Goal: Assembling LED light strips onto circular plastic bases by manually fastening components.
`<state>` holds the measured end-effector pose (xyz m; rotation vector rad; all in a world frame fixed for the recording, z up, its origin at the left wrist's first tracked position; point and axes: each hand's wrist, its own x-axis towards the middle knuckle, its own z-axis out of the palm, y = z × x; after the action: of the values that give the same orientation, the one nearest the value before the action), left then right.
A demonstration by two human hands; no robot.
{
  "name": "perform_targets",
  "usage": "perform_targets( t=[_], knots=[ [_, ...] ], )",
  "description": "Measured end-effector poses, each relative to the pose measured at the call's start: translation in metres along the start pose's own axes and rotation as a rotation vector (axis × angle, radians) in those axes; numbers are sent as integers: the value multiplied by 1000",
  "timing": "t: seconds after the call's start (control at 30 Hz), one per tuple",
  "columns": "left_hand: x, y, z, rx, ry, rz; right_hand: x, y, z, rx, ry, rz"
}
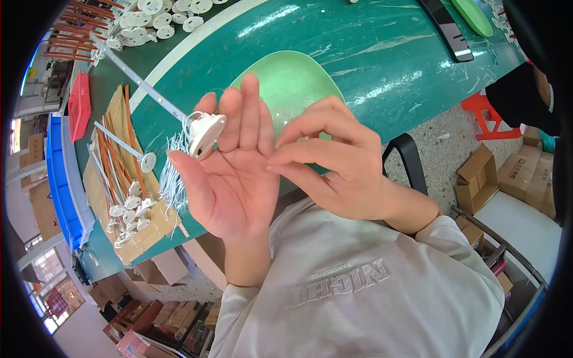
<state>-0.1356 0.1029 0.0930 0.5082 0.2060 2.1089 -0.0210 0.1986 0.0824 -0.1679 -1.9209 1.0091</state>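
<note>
Green table [388, 39], one bowl [286, 74], left hand [236, 170] gripping one disc-ended strip [149, 89], right hand [343, 158] pinched

Around a glossy green tabletop [385, 56]
A shiny black rectangular slab [446, 30] lies on it; a red plastic stool [490, 118] stands near an open brown cardboard box [477, 181].

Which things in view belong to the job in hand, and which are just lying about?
Seemingly in the job:
light strip, its white base held in the left hand
right hand at that palm, contents unclear
probably white wires, green dish, other strips by the cardboard

Seemingly lying about:
pink basket
blue bin
brown cartons
</note>
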Motion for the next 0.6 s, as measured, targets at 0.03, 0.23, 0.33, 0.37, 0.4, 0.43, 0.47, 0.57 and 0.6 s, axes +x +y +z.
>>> perform_targets(
  t=[0.03, 0.23, 0.33, 0.37, 0.4, 0.43, 0.47, 0.57, 0.6],
  knots=[
    [1, 0, 0, 3, -1, 2, -3, 2, 2, 3, 0, -2],
    [3, -4, 1, -137, 67, 24, -9, 3, 7, -85, 118, -142],
    [-2, -11, 7, -97, 51, -25, 10, 0, 6, -85, 185, -228],
    [-3, -13, 11, -27, 103, -39, 16, 4, 8, -86, 209, -306],
    [-5, -16, 14, 45, 155, -53, 19, 6, 9, -87, 231, -384],
    [-6, -16, 15, 46, 152, -53, 21, 8, 9, -88, 234, -386],
    [-7, -17, 16, 57, 134, -56, 21, 11, 10, -91, 231, -389],
    [-9, -18, 22, 113, 144, -81, 19, 13, 11, -106, 252, -400],
    [-9, -19, 24, 155, 170, -108, 18, 13, 12, -125, 276, -407]
  ],
)
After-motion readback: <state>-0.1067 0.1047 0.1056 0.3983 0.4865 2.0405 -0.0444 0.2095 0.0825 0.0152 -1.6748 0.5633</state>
